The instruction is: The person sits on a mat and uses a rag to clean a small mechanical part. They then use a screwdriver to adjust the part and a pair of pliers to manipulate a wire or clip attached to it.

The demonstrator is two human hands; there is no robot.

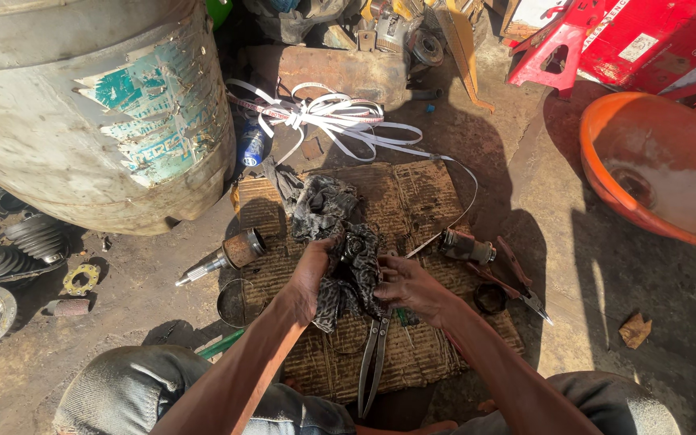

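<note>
Together, both hands' fingers (387, 278) clutch a greasy, crumpled rag (340, 242) over ribbed cardboard (412, 201).

The rag (340, 242) is soft cloth, mottled black and matt with grease, bunched in both hands, the left hand (309, 278) and the right hand (412, 288). Under it the mat (412, 201) is coarse woven fibre, brown and rough. At 6 o'clock the pliers (374, 354) are dull grey metal. At 9 o'clock the shaft (223, 259) is rusty steel. At 2 o'clock the basin (654, 161) is smooth orange plastic, dusty inside.
</note>
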